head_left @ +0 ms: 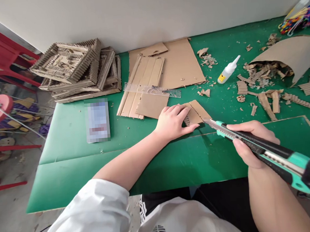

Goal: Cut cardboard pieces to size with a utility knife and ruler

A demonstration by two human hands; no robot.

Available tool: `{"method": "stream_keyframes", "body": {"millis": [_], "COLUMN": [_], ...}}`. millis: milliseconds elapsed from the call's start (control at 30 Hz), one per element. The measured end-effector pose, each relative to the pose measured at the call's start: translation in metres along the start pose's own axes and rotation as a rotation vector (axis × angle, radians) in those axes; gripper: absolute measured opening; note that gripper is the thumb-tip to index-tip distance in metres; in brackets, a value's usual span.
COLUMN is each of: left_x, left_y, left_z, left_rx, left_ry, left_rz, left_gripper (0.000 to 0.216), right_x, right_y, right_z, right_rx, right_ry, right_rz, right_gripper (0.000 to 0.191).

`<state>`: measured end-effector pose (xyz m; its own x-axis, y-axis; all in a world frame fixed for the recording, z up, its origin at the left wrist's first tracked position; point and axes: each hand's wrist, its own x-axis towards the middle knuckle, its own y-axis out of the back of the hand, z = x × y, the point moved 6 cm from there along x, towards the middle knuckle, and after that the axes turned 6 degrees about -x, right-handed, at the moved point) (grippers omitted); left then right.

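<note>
My left hand [171,122] lies flat with fingers spread, pressing a small cardboard piece [197,109] onto the green table. A dark dashed line runs across that piece, and some bare corrugation shows beside my thumb. In my right hand [253,140] is a black and teal utility knife [270,149], gripped along its body. Its blade is out, with the tip at the near right edge of the piece by the line's end. Just beyond my left hand, a clear plastic ruler [153,90] rests across cardboard strips [147,72].
A stack of corrugated cardboard frames [78,70] stands at the back left, near a blurred rectangular object [97,120]. Behind the ruler lies a larger cardboard sheet [180,64]. To the right are a glue bottle [228,69], cardboard scraps [265,73] and a curved cardboard piece [292,57].
</note>
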<state>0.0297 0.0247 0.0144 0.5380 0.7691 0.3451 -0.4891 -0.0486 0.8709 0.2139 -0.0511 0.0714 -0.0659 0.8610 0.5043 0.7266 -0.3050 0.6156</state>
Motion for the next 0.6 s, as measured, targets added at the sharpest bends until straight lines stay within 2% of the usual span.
{"method": "stream_keyframes", "body": {"millis": [133, 267, 400, 500, 600], "left_x": [0.002, 0.004, 0.005, 0.004, 0.003], "left_y": [0.005, 0.009, 0.009, 0.005, 0.005], "left_z": [-0.003, -0.005, -0.004, -0.005, -0.007], "left_rx": [0.019, 0.054, 0.119, 0.166, 0.132], "left_ry": [-0.010, -0.021, -0.042, -0.064, -0.101], "left_rz": [0.018, 0.020, 0.025, 0.036, 0.101], "left_gripper": [0.079, 0.087, 0.093, 0.066, 0.037], "right_x": [-0.005, -0.007, -0.007, -0.008, -0.008], "right_y": [-0.002, -0.007, -0.012, -0.016, -0.016], "right_z": [-0.009, -0.016, -0.017, -0.017, -0.019], "right_rx": [-0.125, -0.139, -0.155, -0.159, -0.146], "right_ry": [0.099, 0.207, 0.223, 0.189, 0.195], "right_rz": [0.095, 0.140, 0.159, 0.169, 0.212], "right_gripper": [0.023, 0.032, 0.036, 0.034, 0.036]}}
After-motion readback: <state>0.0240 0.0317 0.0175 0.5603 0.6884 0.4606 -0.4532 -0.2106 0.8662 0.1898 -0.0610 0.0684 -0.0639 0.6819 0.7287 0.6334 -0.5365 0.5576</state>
